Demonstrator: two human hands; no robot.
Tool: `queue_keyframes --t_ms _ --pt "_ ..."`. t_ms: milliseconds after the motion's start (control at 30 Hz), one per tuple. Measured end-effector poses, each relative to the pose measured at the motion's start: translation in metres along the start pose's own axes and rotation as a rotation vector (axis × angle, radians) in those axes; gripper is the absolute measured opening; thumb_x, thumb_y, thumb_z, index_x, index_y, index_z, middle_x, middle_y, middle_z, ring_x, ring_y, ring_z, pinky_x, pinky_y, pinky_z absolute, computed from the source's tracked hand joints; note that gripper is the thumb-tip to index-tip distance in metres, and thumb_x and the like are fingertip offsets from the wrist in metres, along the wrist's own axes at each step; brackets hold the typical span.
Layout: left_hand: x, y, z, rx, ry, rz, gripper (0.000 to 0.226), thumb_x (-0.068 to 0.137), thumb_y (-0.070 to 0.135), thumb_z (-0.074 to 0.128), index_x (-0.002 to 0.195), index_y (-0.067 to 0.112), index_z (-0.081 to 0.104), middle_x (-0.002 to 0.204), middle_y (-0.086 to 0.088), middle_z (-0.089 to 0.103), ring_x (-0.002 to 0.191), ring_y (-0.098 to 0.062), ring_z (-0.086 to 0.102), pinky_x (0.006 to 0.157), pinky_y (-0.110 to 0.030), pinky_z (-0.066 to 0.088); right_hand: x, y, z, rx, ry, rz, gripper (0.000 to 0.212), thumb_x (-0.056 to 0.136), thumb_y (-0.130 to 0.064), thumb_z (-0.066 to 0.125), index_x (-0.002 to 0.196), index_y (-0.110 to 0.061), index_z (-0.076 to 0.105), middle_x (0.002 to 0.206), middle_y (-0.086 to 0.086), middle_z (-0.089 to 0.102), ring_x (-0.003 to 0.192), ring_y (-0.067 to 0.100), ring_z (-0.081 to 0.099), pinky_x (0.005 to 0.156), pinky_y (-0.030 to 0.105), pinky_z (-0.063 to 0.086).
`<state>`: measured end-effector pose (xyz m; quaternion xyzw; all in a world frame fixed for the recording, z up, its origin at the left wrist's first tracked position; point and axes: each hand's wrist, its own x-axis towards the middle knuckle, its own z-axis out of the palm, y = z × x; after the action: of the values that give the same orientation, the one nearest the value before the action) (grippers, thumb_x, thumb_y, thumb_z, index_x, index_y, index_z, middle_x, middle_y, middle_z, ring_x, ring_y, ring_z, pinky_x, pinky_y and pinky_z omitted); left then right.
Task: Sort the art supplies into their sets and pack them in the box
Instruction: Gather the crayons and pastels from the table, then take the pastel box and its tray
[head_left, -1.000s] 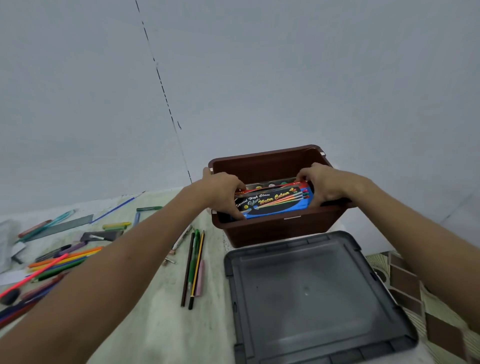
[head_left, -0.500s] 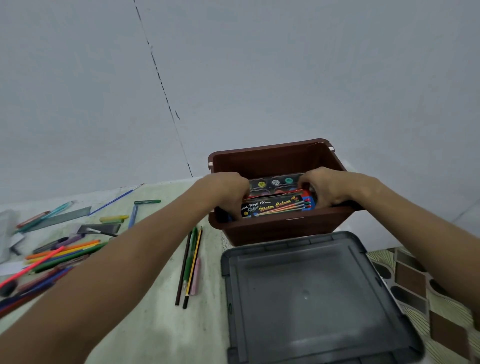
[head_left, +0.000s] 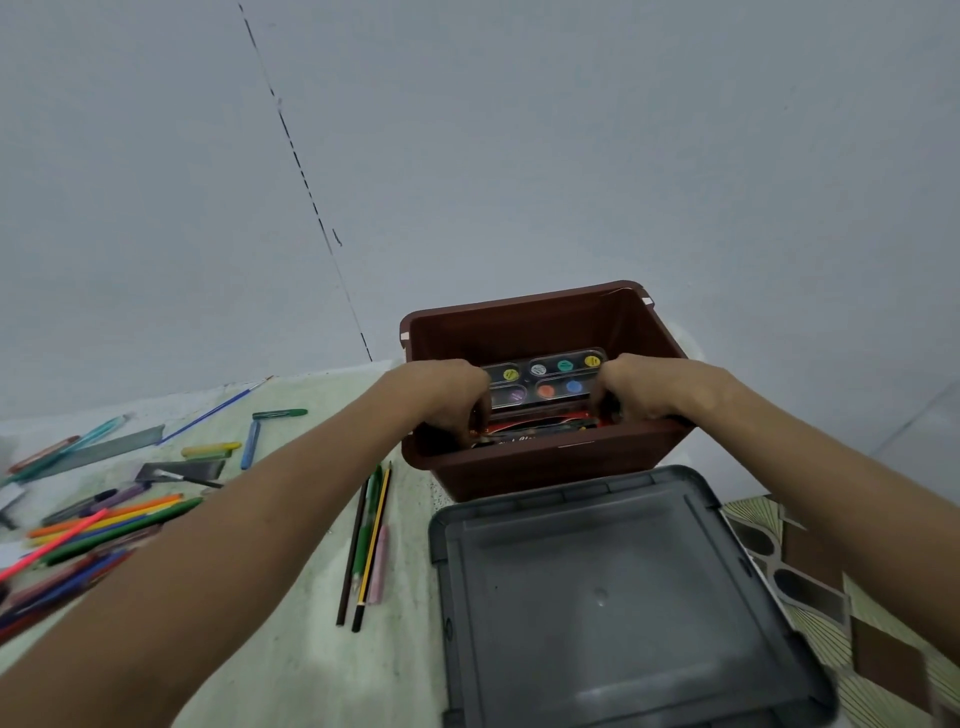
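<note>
Far left of the hands: loose pile of coloured pencils (head_left: 111, 525) and pens on the pale green table (head_left: 291, 649), with a grey ruler (head_left: 101, 451) behind them.
Just left of the left arm: a yellow crayon (head_left: 210, 449), a blue pen (head_left: 250, 451) and a green pen (head_left: 279, 414).
Under the left forearm: four pencils (head_left: 369, 540) side by side, one yellow-and-black striped.
Left hand (head_left: 451, 397): down inside the brown box (head_left: 540, 470), fingers curled round the left end of the watercolor pack (head_left: 535, 434).
Between the hands: that pack sits low in the box, red and black, its writing too cut off to read. Behind it is a clear paint palette (head_left: 545, 382) with coloured round pans.
Right hand (head_left: 636, 392): gripping the pack's right end, fingers tucked down.
Near side of the hands: grey lid (head_left: 613, 597) lying flat, touching the box front.
Right of the right arm: patterned cloth (head_left: 810, 587).
</note>
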<state>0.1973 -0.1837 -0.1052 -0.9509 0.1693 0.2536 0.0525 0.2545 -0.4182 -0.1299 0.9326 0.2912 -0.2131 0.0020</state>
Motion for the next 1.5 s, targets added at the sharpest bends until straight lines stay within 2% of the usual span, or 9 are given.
queue_keyframes --t_ms 167,300,433,667,1000,1100,1267,1400,1500 --pt "0.002 0.003 0.004 0.056 0.016 0.007 0.04 0.082 0.026 0.073 0.121 0.027 0.065 0.116 0.003 0.063 0.104 -0.019 0.057 0.087 -0.035 0.054 0.003 -0.002 0.002 0.058 0.021 -0.004 0.044 0.078 -0.014 0.074 0.119 -0.026 0.066 0.123 0.002 0.06 0.104 0.024 0.06 0.091 0.033 0.052" --pt "-0.001 0.0 0.0 -0.07 0.066 0.0 0.046 0.077 0.035 0.077 0.119 0.023 0.066 0.113 0.0 0.065 0.098 -0.017 0.058 0.086 -0.032 0.053 -0.007 -0.007 -0.005 0.17 0.064 -0.031 0.043 0.073 -0.025 0.082 0.113 -0.022 0.068 0.107 -0.002 0.067 0.089 0.012 0.062 0.081 0.022 0.05" --pt "-0.028 -0.008 -0.012 -0.247 0.32 0.03 0.054 0.069 0.047 0.079 0.116 0.022 0.066 0.108 0.007 0.066 0.095 -0.011 0.058 0.085 -0.028 0.051 -0.021 -0.025 -0.016 0.393 0.179 -0.089 0.051 0.065 -0.037 0.086 0.11 -0.021 0.068 0.094 -0.007 0.068 0.082 0.003 0.062 0.078 0.019 0.049" --pt "-0.117 -0.068 0.033 -0.544 0.711 -0.136 0.034 0.077 0.037 0.076 0.108 0.028 0.068 0.113 0.008 0.062 0.102 -0.009 0.056 0.092 -0.028 0.045 -0.017 -0.128 -0.032 0.67 0.375 -0.319 0.025 0.074 -0.028 0.082 0.097 -0.022 0.073 0.082 -0.002 0.073 0.075 0.008 0.066 0.077 0.026 0.055" --pt "-0.287 -0.19 0.169 -0.733 0.686 -0.586 0.021 0.08 0.037 0.073 0.1 0.031 0.069 0.094 0.006 0.07 0.085 -0.007 0.065 0.078 -0.026 0.051 0.056 -0.38 -0.011 0.719 0.261 -0.628 0.01 0.078 -0.019 0.076 0.088 -0.019 0.074 0.073 -0.006 0.069 0.064 0.006 0.063 0.066 0.024 0.052" --pt "-0.34 -0.237 0.211 -0.751 0.651 -0.741 0.027 0.083 0.04 0.07 0.107 0.029 0.068 0.102 0.007 0.067 0.087 -0.008 0.063 0.076 -0.023 0.046 0.08 -0.452 0.008 0.71 0.186 -0.638 0.012 0.08 -0.019 0.075 0.092 -0.015 0.073 0.076 -0.004 0.068 0.066 0.005 0.061 0.058 0.019 0.051" --pt "-0.411 -0.323 0.281 -0.771 0.633 -1.045 0.048 0.085 0.036 0.067 0.127 0.015 0.058 0.129 -0.008 0.058 0.112 -0.023 0.057 0.087 -0.026 0.04 0.126 -0.563 0.037 0.704 0.16 -0.531 0.014 0.08 -0.019 0.072 0.094 -0.018 0.071 0.076 -0.011 0.066 0.065 0.001 0.06 0.067 0.017 0.048" --pt "-0.435 -0.371 0.321 -0.848 0.517 -1.209 0.081 0.077 0.066 0.063 0.133 0.012 0.041 0.132 -0.016 0.044 0.115 -0.032 0.052 0.088 -0.038 0.045 0.162 -0.626 0.059 0.689 0.141 -0.401 0.037 0.084 -0.026 0.071 0.117 -0.012 0.064 0.105 0.003 0.066 0.094 0.015 0.062 0.079 0.025 0.046" --pt "-0.435 -0.39 0.334 -0.855 0.564 -1.197 0.076 0.074 0.069 0.064 0.12 0.011 0.047 0.123 -0.014 0.051 0.105 -0.028 0.055 0.079 -0.035 0.044 0.178 -0.652 0.073 0.672 0.177 -0.275 0.054 0.089 -0.029 0.065 0.135 -0.006 0.049 0.13 0.013 0.056 0.117 0.024 0.054 0.093 0.031 0.042"
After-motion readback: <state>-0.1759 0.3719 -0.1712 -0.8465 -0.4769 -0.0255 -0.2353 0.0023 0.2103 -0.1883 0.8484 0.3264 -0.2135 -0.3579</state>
